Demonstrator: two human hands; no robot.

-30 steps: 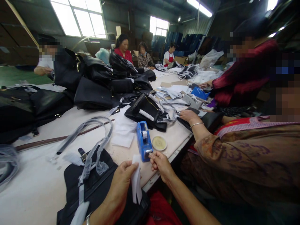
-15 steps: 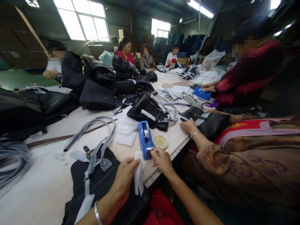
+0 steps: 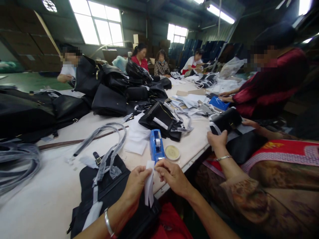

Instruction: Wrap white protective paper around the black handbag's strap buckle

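Nearest the camera, the left hand point(image 3: 136, 184) is pinched shut on a folded white paper strip point(image 3: 149, 186), thumb and fingers clamping its upper edge. The right hand point(image 3: 173, 176) has come in from the tape dispenser point(image 3: 157, 146) since a second ago; its fingertips are now closed together at the strip's top corner, at 3 o'clock of the left hand. Whether tape lies between them cannot be told. Judged from this, tape drawing has given way to work at the strip.

The strip is thin, matte and creased lengthwise. Under both hands lies a black bag point(image 3: 109, 196), smooth and soft, with grey film-wrapped straps point(image 3: 107, 156). At 12 o'clock stands the dispenser, blue hard plastic; a round pale lid point(image 3: 172, 152) sits beside it. Further out, a co-worker's hand point(image 3: 218, 139) rests on a dark bag point(image 3: 225, 120).
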